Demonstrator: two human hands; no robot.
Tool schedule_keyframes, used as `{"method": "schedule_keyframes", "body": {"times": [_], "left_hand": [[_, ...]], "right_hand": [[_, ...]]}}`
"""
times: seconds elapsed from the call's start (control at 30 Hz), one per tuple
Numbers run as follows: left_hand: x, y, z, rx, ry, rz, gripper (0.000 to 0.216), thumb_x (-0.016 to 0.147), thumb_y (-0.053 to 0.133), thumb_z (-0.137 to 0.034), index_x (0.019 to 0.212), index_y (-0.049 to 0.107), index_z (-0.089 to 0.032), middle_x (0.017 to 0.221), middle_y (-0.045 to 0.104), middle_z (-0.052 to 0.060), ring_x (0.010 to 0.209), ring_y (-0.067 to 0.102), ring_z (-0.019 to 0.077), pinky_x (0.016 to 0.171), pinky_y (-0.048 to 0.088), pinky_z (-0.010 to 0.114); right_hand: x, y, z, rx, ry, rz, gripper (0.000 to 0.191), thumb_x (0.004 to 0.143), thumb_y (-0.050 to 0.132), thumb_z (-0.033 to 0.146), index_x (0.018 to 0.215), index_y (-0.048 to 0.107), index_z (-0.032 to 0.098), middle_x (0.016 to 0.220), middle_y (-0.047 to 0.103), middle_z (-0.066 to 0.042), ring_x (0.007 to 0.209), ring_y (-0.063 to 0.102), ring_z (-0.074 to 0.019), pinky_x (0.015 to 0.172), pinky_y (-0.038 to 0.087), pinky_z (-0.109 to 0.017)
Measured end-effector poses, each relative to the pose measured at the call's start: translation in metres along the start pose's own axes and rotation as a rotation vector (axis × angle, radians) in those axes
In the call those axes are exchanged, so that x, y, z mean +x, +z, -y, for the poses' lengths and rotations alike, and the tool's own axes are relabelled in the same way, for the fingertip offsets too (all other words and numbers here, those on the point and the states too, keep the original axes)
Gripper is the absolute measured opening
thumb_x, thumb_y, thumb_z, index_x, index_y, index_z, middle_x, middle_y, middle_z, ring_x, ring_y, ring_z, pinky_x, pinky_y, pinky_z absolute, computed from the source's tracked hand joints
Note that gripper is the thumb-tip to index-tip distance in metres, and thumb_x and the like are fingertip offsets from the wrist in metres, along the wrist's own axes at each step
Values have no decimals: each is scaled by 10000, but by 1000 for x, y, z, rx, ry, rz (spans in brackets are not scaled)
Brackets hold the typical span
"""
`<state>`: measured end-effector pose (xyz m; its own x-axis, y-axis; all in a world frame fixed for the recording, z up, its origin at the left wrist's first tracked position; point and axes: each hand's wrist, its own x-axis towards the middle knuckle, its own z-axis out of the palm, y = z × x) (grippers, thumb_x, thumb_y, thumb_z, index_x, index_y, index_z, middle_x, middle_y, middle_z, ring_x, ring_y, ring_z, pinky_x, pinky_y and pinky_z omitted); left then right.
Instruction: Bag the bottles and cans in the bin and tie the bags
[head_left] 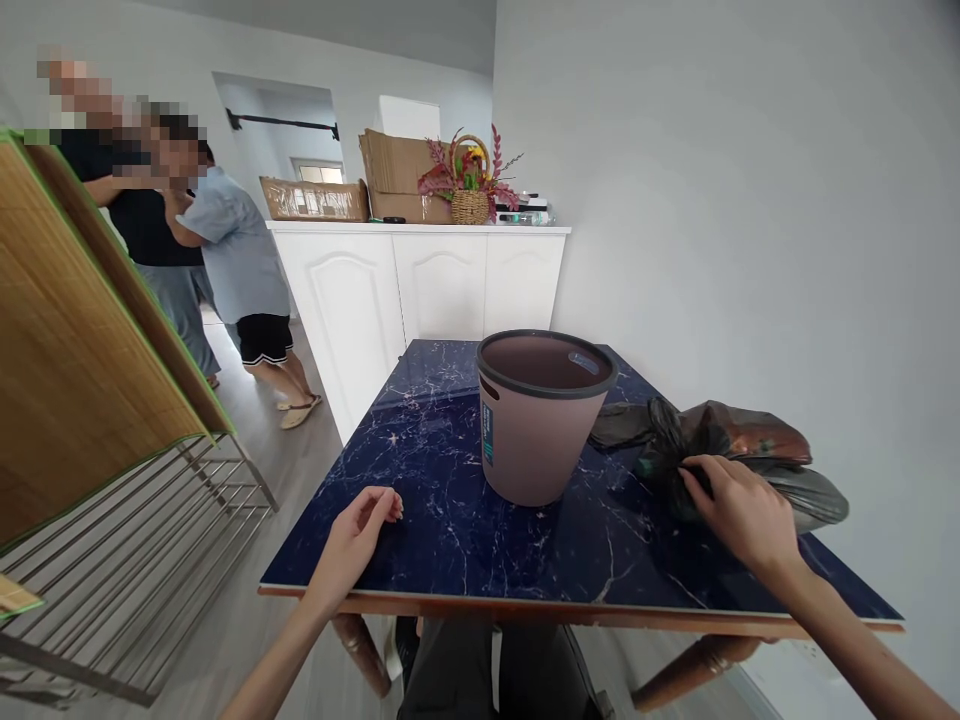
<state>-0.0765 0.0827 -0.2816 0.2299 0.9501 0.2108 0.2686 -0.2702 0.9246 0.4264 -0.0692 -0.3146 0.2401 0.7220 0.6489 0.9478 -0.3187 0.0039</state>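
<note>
A pinkish-brown trash can [536,435] with a dark rim stands upright on the blue marbled table [442,400]. A label and a handle slot show on its left side, and its inside looks bare where I can see it. To its right lies a dark plastic bag [757,430], bunched up, with something reddish showing through. My right hand [739,510] grips the bag's near side, thumb and fingers pinched. Left of the can, my left hand [360,525] rests at the table's near edge, fingers curled together around nothing.
Behind the table is a white cabinet [442,285] bearing cardboard boxes [405,170] and a flower basket [470,205]. A metal rack [150,560] with a wooden board [82,330] stands left. Two people [232,250] stand beyond it. A wall borders the right.
</note>
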Motion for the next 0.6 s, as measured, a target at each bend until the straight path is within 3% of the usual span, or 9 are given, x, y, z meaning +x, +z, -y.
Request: {"method": "schedule_keyframes", "body": {"times": [0.13, 0.27, 0.4, 0.5, 0.6], "left_hand": [[-1, 1, 0, 21, 0, 2, 493, 890, 666, -716, 837, 718, -229, 863, 731, 57, 856, 671, 251, 871, 538, 330], [-1, 1, 2, 37, 8, 13, 475, 911, 663, -696, 853, 719, -227, 876, 737, 53, 863, 673, 245, 875, 530, 324], [0, 2, 4, 52, 8, 23, 456, 939, 651, -674, 870, 721, -229, 891, 739, 52, 876, 678, 243, 882, 528, 318], [0, 2, 4, 55, 6, 14, 477, 919, 663, -697, 871, 728, -228, 891, 747, 56, 875, 682, 252, 889, 538, 327], [0, 3, 2, 58, -6, 5, 496, 896, 672, -720, 872, 740, -229, 894, 755, 56, 878, 686, 258, 896, 543, 333]], "right_hand": [[-4, -7, 9, -34, 6, -6, 406, 1064, 360, 428, 1120, 687, 195, 1025, 768, -154, 1003, 689, -382, 821, 514, -490], [-13, -27, 31, -9, 4, -80, 424, 1061, 402, 393, 1347, 617, 165, 1328, 707, -198, 1305, 586, -443, 1052, 463, -616], [-24, -45, 61, 210, -116, -118, 393, 1069, 476, 337, 1424, 579, 203, 1439, 660, -166, 1503, 462, -405, 1221, 370, -643], [-34, -44, 83, 440, -193, -26, 351, 1067, 518, 308, 1408, 586, 264, 1464, 655, -121, 1484, 516, -341, 1208, 454, -566], [-41, -29, 99, 610, -177, 140, 367, 1086, 482, 315, 1441, 566, 280, 1522, 616, -120, 1417, 595, -308, 1152, 534, -515]]}}
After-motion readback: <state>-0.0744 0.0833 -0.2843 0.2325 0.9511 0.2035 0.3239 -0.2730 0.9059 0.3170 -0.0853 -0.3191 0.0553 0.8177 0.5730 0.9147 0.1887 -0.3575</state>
